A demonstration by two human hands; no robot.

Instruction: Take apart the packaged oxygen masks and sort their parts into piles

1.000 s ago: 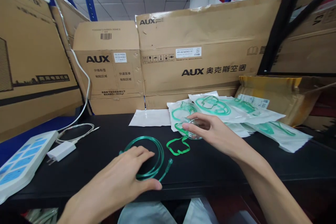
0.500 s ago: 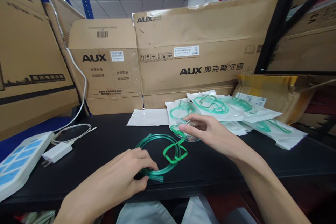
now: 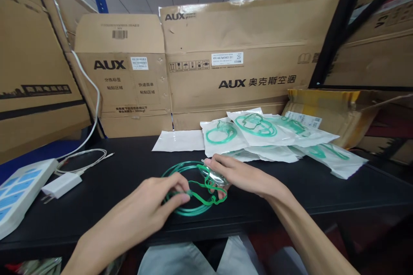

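Note:
My right hand [image 3: 247, 177] is closed on a clear plastic oxygen mask [image 3: 217, 177], thumb above and fingertips showing beneath it. A bright green elastic strap [image 3: 206, 201] hangs in loops from the mask towards my left hand. With thumb and index finger, my left hand [image 3: 158, 202] pinches the green tubing [image 3: 192, 212] near a greenish end piece; the fingers partly hide what is gripped. Most of that tubing lies coiled on the black tabletop, below and beside both hands.
Several white sealed packets [image 3: 258, 131] with green tubing inside are piled behind my right hand. A blank white packet [image 3: 178, 141] lies beside them. At left are a white power strip [image 3: 24, 193] and a charger [image 3: 62, 184] with its cable. Cardboard boxes [image 3: 226, 94] wall the back.
My right hand has drawn the mask nearer and lower, over the coil. My left hand has shifted up from the tubing's front edge and now pinches it. The view has moved slightly.

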